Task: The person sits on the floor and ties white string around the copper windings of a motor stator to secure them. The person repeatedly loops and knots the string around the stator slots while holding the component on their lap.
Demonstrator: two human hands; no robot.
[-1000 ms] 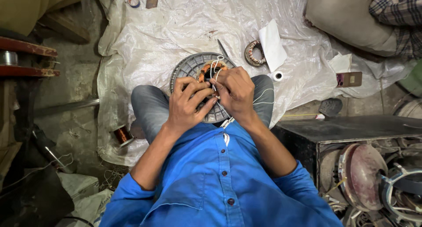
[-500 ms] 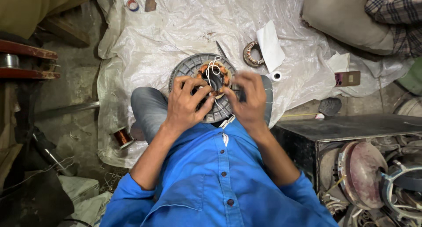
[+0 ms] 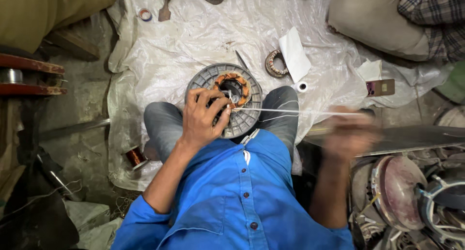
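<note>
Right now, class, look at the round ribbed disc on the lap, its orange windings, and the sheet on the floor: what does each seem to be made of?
Disc: probably cast metal, dull grey, ribbed. Windings: likely copper wire, shiny orange. Sheet: thin plastic, translucent white, crinkled and glossy.

A bright blue buttoned shirt (image 3: pixel 232 192) with dark buttons is worn, its sleeves rolled to the elbows. Grey trousers (image 3: pixel 164 126) are worn. Both forearms are left bare.

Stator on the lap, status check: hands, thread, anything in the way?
Left hand pressing on grey stator. Right hand out to the side, blurred, pulling white thread taut; grip unclear. Thread line unobstructed.
</note>
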